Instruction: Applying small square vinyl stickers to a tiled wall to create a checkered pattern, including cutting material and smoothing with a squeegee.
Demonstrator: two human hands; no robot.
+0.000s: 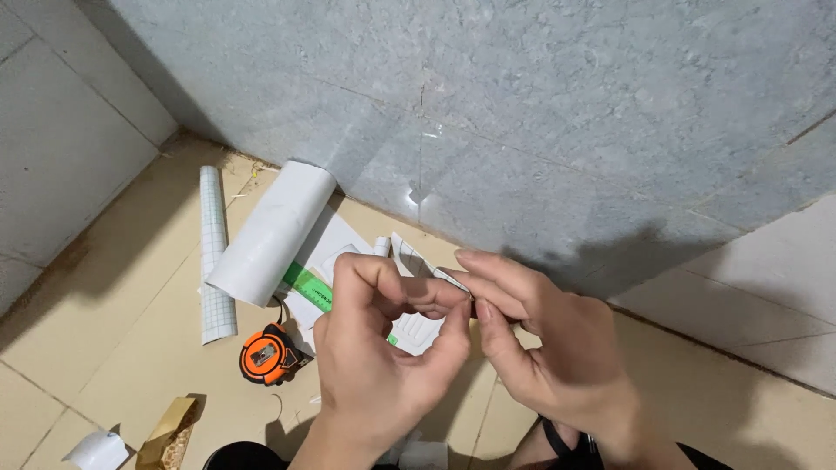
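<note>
L hand [374, 348] + R hand [540, 339] pinch thin sheet piece [448, 278] at its corner; likely light, floppy, tears easily. Tape measure [268, 354] at 9 o'clock.

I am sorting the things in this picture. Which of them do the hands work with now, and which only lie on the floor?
In hand:
left hand
right hand
small grey film piece, pinched by both hands

Lying about:
large film roll
thin gridded roll
green ruler
orange tape measure
white backing sheets
crumpled brown paper
</note>
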